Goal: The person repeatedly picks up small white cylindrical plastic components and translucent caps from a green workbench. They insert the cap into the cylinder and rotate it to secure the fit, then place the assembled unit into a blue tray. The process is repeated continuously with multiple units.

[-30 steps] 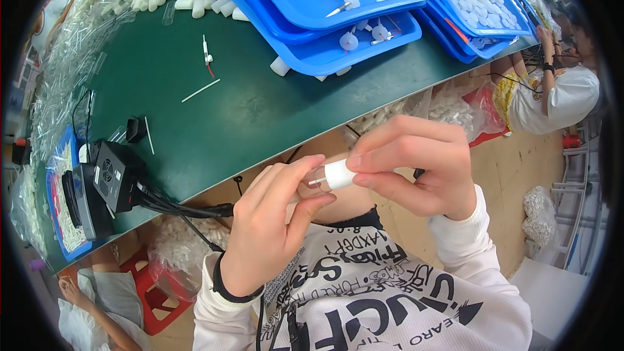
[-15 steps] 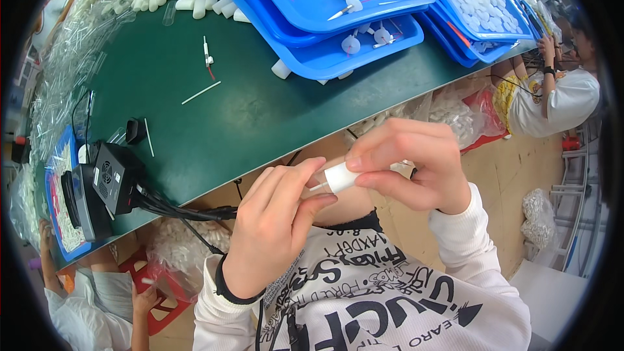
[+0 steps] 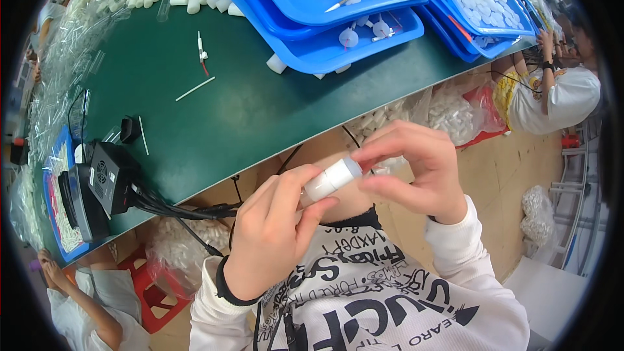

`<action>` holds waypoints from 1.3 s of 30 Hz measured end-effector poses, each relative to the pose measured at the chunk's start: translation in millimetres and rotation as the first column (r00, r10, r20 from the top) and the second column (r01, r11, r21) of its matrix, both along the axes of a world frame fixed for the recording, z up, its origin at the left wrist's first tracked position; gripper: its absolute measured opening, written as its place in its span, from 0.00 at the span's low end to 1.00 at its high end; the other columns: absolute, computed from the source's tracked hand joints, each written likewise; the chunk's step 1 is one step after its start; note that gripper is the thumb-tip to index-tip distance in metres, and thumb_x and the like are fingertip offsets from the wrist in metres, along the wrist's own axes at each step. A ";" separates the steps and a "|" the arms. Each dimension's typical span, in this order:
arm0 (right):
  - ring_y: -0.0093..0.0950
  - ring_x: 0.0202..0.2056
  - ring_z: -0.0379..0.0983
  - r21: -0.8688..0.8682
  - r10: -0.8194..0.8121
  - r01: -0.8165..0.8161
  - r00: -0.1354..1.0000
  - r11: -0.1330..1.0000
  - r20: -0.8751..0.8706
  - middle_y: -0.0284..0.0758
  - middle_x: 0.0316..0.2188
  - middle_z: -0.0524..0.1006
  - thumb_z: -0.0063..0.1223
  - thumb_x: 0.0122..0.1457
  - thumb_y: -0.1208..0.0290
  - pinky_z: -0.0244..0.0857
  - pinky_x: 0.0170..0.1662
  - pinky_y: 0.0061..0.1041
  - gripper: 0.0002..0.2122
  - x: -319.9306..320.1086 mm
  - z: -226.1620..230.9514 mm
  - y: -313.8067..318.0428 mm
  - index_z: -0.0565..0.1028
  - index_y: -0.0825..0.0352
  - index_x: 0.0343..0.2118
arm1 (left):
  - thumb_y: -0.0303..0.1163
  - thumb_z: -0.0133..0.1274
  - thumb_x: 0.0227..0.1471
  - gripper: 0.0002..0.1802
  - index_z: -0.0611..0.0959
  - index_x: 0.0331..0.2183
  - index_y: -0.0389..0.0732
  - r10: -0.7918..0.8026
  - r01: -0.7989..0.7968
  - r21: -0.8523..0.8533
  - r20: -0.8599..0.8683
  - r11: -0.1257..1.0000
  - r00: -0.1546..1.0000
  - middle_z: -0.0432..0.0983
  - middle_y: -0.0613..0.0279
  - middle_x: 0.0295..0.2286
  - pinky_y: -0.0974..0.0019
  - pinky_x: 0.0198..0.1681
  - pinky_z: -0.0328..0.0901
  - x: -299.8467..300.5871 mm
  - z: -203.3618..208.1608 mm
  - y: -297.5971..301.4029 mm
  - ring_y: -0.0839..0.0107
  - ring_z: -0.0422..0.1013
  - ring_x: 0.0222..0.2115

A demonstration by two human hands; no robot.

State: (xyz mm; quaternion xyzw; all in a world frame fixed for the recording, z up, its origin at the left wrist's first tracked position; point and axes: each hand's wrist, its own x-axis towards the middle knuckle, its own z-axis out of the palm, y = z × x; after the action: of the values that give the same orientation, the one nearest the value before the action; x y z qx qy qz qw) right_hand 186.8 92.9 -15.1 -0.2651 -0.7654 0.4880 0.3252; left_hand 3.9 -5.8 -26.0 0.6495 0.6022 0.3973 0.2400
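My left hand is closed round a short white cylinder with a greyish end face, held above my lap in front of the table edge. A bit of clear tube seems to show between the left fingers; most of that end is hidden. My right hand is just right of the cylinder, thumb and fingers apart. Its index fingertip is close to the cylinder's rim; whether it touches, I cannot make out. Nothing shows in the right fingers.
On the green table stand stacked blue trays with white discs and thin sticks. White cylinders and clear tubes pile up behind and left. A black device with cables stands front left. Co-workers sit at right and lower left.
My right hand has let go of the white cylinder and opened. The left fingers now hold the cylinder itself. The thin white stick seen between the hands before is out of sight.
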 end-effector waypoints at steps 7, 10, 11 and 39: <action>0.27 0.30 0.75 0.016 -0.032 0.034 0.989 0.999 -0.145 0.38 0.29 0.78 0.62 0.43 0.79 0.69 0.33 0.21 0.06 -12.1 -17.5 -7.4 0.77 0.70 0.26 | 0.22 0.59 0.40 0.16 0.75 0.36 0.33 0.028 -0.043 0.082 0.174 0.996 0.984 0.74 0.53 0.27 0.69 0.25 0.66 5.4 -11.8 -3.0 0.63 0.72 0.25; 0.29 0.33 0.76 0.011 -0.017 0.019 0.988 1.000 -0.152 0.40 0.31 0.78 0.62 0.43 0.79 0.69 0.34 0.23 0.07 -16.1 -22.9 -16.0 0.78 0.70 0.27 | 0.20 0.59 0.39 0.16 0.76 0.36 0.32 0.047 -0.076 0.122 0.225 0.990 0.973 0.75 0.53 0.27 0.71 0.26 0.66 6.9 -19.2 -5.4 0.64 0.72 0.26; 0.30 0.32 0.76 -0.019 -0.015 0.012 0.985 1.000 -0.170 0.40 0.31 0.78 0.62 0.43 0.79 0.69 0.34 0.23 0.07 -16.1 -22.4 -16.8 0.78 0.70 0.28 | 0.20 0.59 0.39 0.16 0.77 0.35 0.32 0.049 -0.081 0.129 0.234 0.988 0.971 0.75 0.52 0.27 0.71 0.26 0.66 6.9 -18.6 -6.1 0.64 0.72 0.25; 0.28 0.27 0.72 0.469 -0.202 0.254 0.966 0.846 -0.159 0.36 0.27 0.75 0.61 0.42 0.80 0.66 0.29 0.22 0.13 -5.1 -25.8 -34.6 0.76 0.71 0.34 | 0.25 0.49 0.52 0.10 0.75 0.38 0.32 0.043 0.261 -0.376 0.636 0.889 0.770 0.73 0.62 0.23 0.76 0.29 0.62 -5.7 -1.8 -12.4 0.77 0.69 0.25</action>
State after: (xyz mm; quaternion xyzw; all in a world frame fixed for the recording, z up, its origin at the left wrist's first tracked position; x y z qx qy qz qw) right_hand 181.7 58.3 -40.9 -0.2384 -0.8084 0.2511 0.4760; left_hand -1.8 -18.1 -27.8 0.4417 0.5213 0.4278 0.5917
